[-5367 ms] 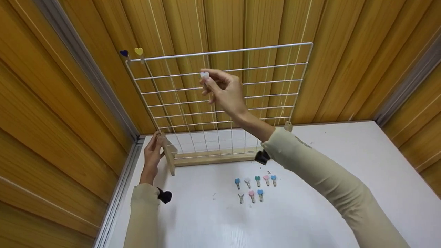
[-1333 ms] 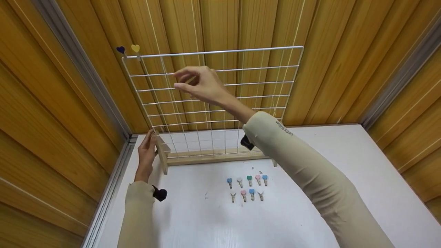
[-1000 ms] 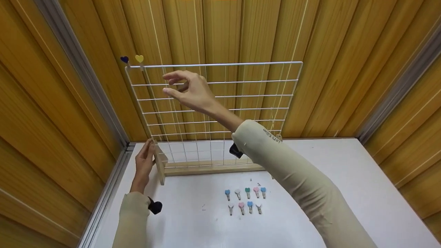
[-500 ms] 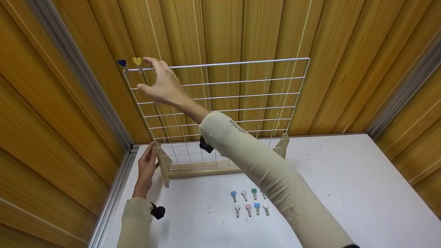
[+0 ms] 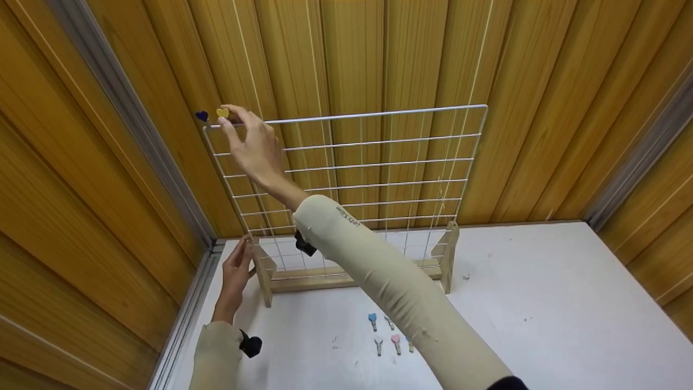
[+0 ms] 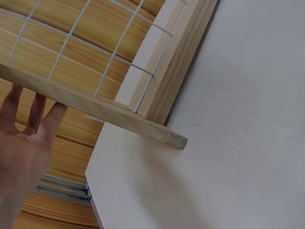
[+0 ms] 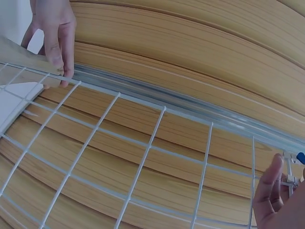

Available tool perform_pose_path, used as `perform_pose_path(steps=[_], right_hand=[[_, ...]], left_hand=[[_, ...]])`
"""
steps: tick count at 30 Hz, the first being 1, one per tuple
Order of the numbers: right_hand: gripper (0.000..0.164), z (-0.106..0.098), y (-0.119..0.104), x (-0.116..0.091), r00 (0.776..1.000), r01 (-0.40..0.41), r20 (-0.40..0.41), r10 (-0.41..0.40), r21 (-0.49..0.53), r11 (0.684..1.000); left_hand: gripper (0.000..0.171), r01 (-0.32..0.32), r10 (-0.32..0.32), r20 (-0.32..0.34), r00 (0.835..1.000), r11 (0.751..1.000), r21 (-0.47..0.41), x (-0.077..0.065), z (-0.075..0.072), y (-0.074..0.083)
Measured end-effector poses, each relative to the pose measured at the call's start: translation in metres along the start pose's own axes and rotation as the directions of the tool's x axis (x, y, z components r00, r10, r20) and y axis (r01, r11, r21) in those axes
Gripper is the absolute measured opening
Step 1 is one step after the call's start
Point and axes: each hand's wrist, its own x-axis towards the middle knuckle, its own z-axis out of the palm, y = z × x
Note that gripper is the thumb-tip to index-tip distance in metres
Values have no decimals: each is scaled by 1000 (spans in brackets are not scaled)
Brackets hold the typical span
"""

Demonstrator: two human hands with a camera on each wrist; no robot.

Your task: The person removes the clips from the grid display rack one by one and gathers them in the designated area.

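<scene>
A white wire grid stands in a wooden stand at the table's back. Two small clothespins with heart heads are on its top bar, dark blue at the corner and yellow beside it. My right hand pinches the yellow one between thumb and fingers; in the right wrist view that hand surrounds a clip on the wire. My left hand grips the stand's left wooden side piece. In the left wrist view its fingertips meet that wood, partly hidden behind it.
On the white table lie several more heart clothespins, including a blue one and a pink one; my right sleeve covers others. Wood-patterned walls rise behind and at both sides, with a metal rail at the left.
The white heart clothespin left my right hand; one more white-headed clothespin lies on the table. That hand has since moved left and closed on the yellow one. My left hand stays at the stand.
</scene>
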Motion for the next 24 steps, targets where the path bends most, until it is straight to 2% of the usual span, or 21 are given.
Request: perform_pose_path(steps=[4, 7, 14, 19, 21, 24], right_hand=[[26, 4, -2, 4, 996, 22, -83, -18, 54, 998], [26, 6, -5, 6, 994, 48, -108, -35, 120, 992], [28, 2, -9, 13, 999, 26, -43, -18, 198, 980], [30, -6, -6, 19, 998, -4, 56, -7, 191, 982], [30, -10, -1, 20, 998, -2, 58, -10, 196, 981], [27, -16, 7, 19, 1000, 11, -9, -9, 237, 971]], left_hand=[[61, -9, 10, -22, 1000, 1000, 9, 0, -4, 3], [61, -14, 15, -35, 999, 1000, 19, 0, -8, 6], [59, -13, 14, -43, 999, 1000, 20, 2, -13, 10], [58, -25, 25, -52, 998, 1000, -3, 8, -8, 11], [58, -30, 30, -50, 998, 1000, -7, 10, -3, 9], [59, -14, 14, -24, 1000, 1000, -2, 14, 6, 8]])
